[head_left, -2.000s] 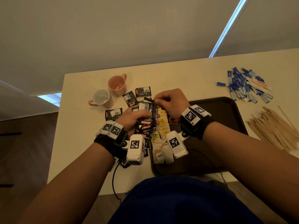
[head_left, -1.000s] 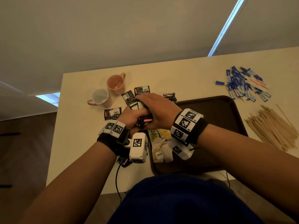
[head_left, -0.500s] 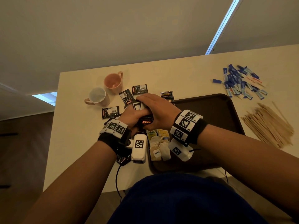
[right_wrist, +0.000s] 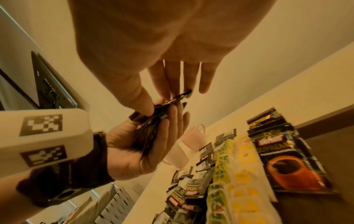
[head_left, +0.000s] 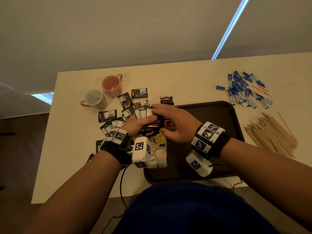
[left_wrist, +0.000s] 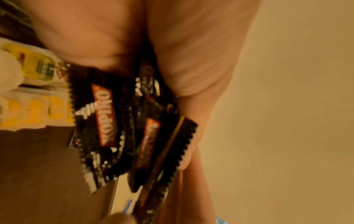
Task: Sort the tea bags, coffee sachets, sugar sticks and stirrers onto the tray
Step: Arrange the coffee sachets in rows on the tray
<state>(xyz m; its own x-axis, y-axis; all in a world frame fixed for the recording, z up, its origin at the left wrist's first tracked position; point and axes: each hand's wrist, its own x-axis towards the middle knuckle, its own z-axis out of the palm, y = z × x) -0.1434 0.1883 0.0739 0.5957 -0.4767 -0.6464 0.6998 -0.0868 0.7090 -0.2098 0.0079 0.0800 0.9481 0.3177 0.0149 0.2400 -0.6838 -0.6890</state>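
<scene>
Lifted right hand (head_left: 175, 122) now pinches the left hand's (head_left: 135, 125) gripped coffee sachets (head_left: 152, 126), mugs (head_left: 111, 83) beyond

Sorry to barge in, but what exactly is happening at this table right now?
A person is sorting drink supplies onto a brown tray. The left hand holds a bunch of black coffee sachets, and the right hand pinches the top of the bunch. Tea bags already lie on the tray's left side. More sachets, blue sugar sticks and wooden stirrers are on the table, off the tray.
</scene>
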